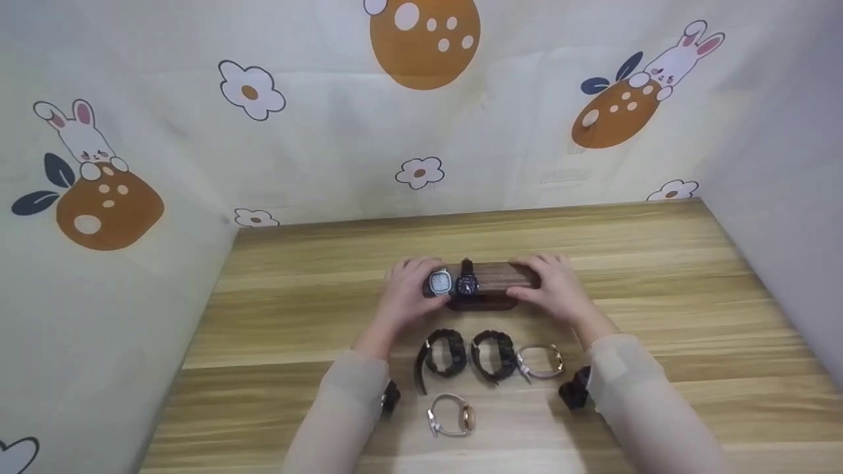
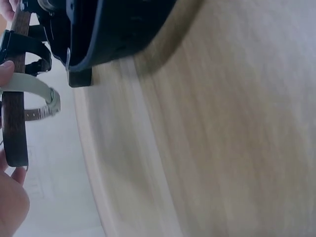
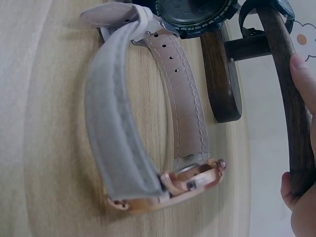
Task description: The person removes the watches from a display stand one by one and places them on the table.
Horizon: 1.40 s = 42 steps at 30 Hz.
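Note:
In the head view, a dark wooden watch stand (image 1: 502, 275) with a raised bar and a base stands on the table, held at both ends. My left hand (image 1: 411, 289) grips its left end, beside a pale-strapped watch with a squarish face (image 1: 440, 282). A dark round-faced watch (image 1: 467, 286) hangs on the bar just right of that one. My right hand (image 1: 556, 289) holds the bar's right end between thumb and fingers. The right wrist view shows the bar (image 3: 286, 94) pinched there, with the base (image 3: 223, 94) below it. The pale strap (image 2: 30, 84) loops round the bar in the left wrist view.
Nearer me lie two black watches (image 1: 456, 353) (image 1: 506, 355), a pale-strapped watch (image 1: 559, 361) and another with a rose-gold case (image 1: 468, 418). Dark devices (image 1: 390, 397) (image 1: 575, 390) show by both sleeves. A patterned wall covering (image 1: 329, 151) borders the table's (image 1: 296, 263) back edge.

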Each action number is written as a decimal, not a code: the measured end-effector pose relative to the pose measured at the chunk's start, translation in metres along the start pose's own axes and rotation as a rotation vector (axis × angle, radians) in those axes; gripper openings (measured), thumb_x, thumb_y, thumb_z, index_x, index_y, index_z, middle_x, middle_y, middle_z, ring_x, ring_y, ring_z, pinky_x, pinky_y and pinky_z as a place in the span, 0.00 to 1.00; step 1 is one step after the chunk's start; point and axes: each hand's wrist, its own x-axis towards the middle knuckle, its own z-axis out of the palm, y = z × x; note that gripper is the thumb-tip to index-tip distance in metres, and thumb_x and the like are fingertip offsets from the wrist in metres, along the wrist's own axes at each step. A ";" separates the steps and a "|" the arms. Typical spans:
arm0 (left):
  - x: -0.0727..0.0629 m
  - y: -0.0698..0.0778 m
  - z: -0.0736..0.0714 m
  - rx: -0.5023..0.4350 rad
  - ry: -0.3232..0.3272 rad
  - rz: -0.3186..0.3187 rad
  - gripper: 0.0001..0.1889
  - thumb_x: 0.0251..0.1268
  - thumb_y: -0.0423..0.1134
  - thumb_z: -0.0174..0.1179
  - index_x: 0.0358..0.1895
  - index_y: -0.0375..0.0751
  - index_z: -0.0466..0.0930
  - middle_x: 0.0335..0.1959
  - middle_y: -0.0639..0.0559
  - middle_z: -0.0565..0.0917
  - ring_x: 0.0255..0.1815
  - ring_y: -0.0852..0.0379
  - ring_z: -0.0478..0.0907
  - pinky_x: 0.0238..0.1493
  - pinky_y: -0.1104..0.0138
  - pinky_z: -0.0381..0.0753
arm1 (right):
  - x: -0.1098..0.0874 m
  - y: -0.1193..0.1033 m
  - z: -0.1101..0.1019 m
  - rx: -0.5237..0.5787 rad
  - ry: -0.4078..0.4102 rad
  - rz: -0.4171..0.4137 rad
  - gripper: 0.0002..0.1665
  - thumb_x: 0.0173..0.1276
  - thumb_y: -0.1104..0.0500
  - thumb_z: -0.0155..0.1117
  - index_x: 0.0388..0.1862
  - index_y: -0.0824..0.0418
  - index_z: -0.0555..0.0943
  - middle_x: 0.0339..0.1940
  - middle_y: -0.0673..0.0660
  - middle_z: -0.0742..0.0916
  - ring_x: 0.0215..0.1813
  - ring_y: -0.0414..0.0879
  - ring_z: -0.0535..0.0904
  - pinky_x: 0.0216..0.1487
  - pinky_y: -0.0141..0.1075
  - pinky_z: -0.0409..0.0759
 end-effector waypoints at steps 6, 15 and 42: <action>0.000 -0.006 -0.003 0.054 -0.011 0.016 0.31 0.45 0.47 0.70 0.57 0.46 0.75 0.57 0.50 0.76 0.59 0.45 0.67 0.61 0.49 0.61 | 0.000 0.001 0.000 0.002 -0.008 0.008 0.40 0.51 0.36 0.68 0.61 0.52 0.74 0.59 0.59 0.76 0.57 0.56 0.65 0.58 0.55 0.66; -0.001 -0.018 -0.011 -0.026 -0.086 0.015 0.33 0.43 0.40 0.72 0.58 0.44 0.72 0.57 0.47 0.74 0.56 0.46 0.68 0.61 0.51 0.63 | 0.000 0.002 -0.001 0.012 -0.014 0.012 0.41 0.51 0.36 0.67 0.61 0.52 0.74 0.60 0.59 0.76 0.59 0.57 0.65 0.59 0.55 0.65; -0.005 -0.025 0.010 -0.632 -0.084 -0.239 0.36 0.40 0.29 0.70 0.59 0.45 0.67 0.57 0.44 0.68 0.56 0.46 0.69 0.59 0.55 0.71 | 0.001 0.000 -0.002 0.032 -0.015 0.006 0.40 0.51 0.36 0.67 0.61 0.51 0.74 0.59 0.57 0.76 0.58 0.55 0.65 0.58 0.55 0.66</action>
